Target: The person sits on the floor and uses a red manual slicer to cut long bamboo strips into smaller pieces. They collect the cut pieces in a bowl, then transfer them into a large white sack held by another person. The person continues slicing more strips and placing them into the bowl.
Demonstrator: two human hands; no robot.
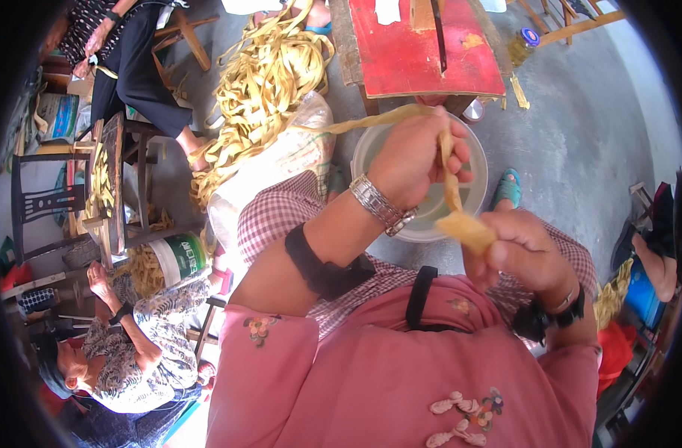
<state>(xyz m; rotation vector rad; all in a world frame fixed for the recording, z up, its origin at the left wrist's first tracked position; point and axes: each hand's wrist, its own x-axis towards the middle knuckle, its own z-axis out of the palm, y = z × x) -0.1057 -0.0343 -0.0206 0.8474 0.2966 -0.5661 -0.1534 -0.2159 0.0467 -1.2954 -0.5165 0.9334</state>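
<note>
A long, flat, yellow-tan fibre strip [452, 190] runs between my hands. My left hand [422, 148], with a metal watch on its wrist, has the strip pinched in bent fingers. From there the strip trails leftward to a plastic sack [296, 148] by my left knee. My right hand [514, 249] grips the strip's folded, blurred end between thumb and fingers, nearer my body. Beneath my left hand stands a round whitish plastic bucket [369, 148], seemingly holding water. A big heap of similar strips [268, 70] lies beyond the sack.
Ahead stands a bench with a red top [383, 64] and an upright dark metal blade [439, 39]. A lidded jar [523, 47] is on the floor at right. Two other people sit at left, near a wooden bench [116, 185] and a tipped bucket of strips [176, 260].
</note>
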